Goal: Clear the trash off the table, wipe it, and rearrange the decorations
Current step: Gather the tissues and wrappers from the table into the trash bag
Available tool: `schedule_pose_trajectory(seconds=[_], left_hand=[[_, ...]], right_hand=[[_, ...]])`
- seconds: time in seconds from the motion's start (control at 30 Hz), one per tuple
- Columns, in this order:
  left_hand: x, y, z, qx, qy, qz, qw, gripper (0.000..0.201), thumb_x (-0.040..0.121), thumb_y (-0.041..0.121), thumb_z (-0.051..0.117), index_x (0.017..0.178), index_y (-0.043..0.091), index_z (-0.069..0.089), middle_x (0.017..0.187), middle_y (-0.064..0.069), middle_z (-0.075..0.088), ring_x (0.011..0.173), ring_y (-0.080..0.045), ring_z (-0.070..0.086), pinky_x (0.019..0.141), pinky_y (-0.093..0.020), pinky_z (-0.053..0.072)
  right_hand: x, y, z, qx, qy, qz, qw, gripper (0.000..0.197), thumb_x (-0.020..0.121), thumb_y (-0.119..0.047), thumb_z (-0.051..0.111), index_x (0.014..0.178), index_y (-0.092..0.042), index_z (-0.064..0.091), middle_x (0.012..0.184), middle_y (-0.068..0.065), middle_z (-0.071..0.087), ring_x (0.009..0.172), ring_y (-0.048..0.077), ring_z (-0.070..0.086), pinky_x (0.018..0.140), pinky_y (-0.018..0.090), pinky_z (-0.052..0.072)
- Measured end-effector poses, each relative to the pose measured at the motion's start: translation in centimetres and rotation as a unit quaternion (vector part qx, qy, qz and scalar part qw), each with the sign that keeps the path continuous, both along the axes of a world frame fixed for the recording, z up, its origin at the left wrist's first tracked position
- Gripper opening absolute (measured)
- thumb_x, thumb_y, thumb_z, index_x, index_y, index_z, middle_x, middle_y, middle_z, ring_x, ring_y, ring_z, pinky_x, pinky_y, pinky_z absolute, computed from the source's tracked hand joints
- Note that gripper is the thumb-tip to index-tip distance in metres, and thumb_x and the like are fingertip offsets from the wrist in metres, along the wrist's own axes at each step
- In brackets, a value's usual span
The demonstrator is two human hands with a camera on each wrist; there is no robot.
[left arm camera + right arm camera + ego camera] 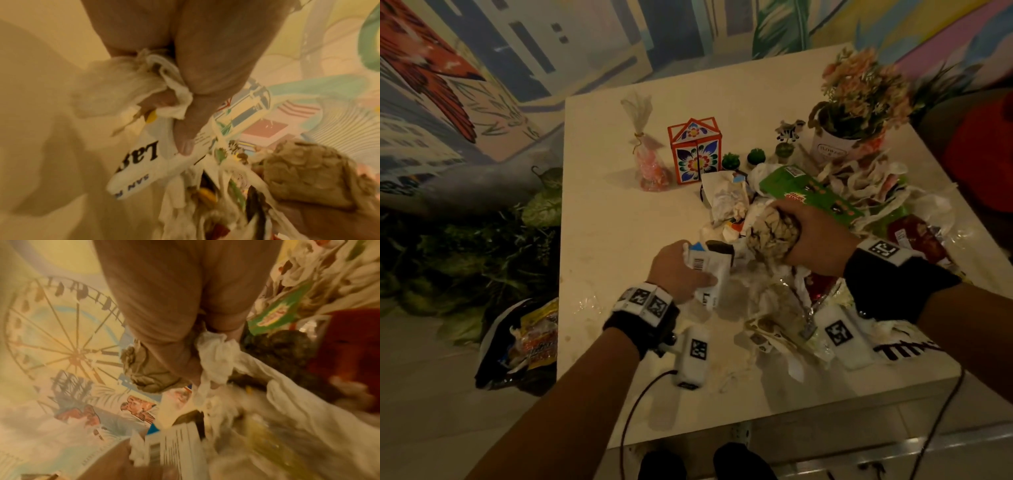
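A heap of trash (808,212) covers the right half of the white table (613,212). My left hand (681,270) grips a white carton with a barcode (705,270) and a wad of tissue (164,78), thumb pressed on the carton (144,165). Just to its right, my right hand (811,236) clutches a crumpled brownish paper ball (770,236) together with white tissue (216,356); the brown ball (148,369) bulges between my fingers. Both hands hover over the middle of the heap.
Decorations stand at the back: a pink wrapped gift bag (650,164), an orange floral box (697,154), small green cactus candles (743,159), a zebra figure (789,130), a flower pot (849,113). A black trash bag (520,346) lies open on the floor left of the table.
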State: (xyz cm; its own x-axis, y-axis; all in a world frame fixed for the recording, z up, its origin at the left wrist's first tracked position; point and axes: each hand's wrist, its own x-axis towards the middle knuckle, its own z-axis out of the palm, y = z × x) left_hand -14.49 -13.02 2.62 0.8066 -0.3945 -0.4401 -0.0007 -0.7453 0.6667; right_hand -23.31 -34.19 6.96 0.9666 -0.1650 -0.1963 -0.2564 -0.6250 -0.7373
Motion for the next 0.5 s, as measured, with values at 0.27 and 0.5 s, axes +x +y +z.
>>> schedule_pose_trajectory(seconds=[0.27,0.5], left_hand=[[3.0,4.3,6.6,-0.084,-0.089,-0.006,0.992,0.030,0.064,0.008,0.083,0.076,0.008,0.055,0.078,-0.013,0.066,0.068,-0.025,0.061,0.063,-0.029,0.052],[4.5,5.9,8.0,-0.221,-0.040,0.146,0.963,0.033,0.070,-0.008,0.074,0.090,0.012,0.057,0.086,-0.004,0.070,0.069,-0.013,0.068,0.066,-0.035,0.057]], right_hand=[[3.9,0.2,5.0,0.070,-0.064,-0.003,0.995,0.067,0.062,0.004,0.082,0.120,-0.013,0.053,0.098,-0.016,0.057,0.094,0.001,0.054,0.081,0.006,0.045],[7.1,1.7,5.5,0.125,-0.066,0.001,0.990,0.066,0.059,0.009,0.081,0.115,-0.016,0.055,0.110,0.000,0.065,0.103,0.013,0.061,0.080,0.016,0.050]])
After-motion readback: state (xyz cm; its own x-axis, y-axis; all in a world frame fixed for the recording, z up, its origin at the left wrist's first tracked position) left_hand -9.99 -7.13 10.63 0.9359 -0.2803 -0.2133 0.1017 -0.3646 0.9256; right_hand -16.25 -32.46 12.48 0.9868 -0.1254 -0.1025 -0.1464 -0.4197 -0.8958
